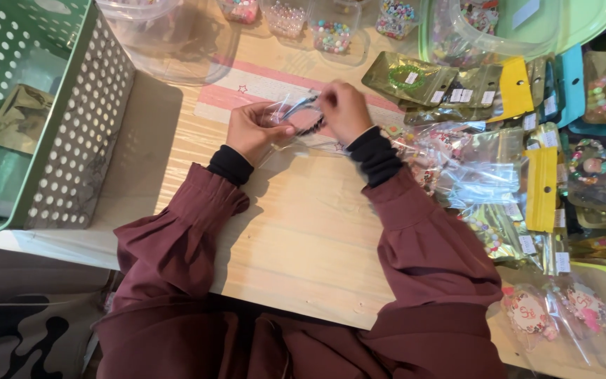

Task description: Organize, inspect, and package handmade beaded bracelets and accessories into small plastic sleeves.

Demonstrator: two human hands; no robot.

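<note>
Table (303,231): wood, my maroon sleeves across it.
Crate (78,140): green, perforated, at my left.
Packets (506,175): bagged bracelets heaped at my right.
Left hand (252,132): pinching a clear bag (296,116).
Right hand (345,109): curled on the bag's top, perhaps gripping a dark bracelet (311,128).

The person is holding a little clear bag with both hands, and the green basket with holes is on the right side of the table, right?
Not quite. The head view shows both hands, left hand and right hand, on the small clear bag, but the green basket with holes sits on the left side of the table, not the right.
</note>
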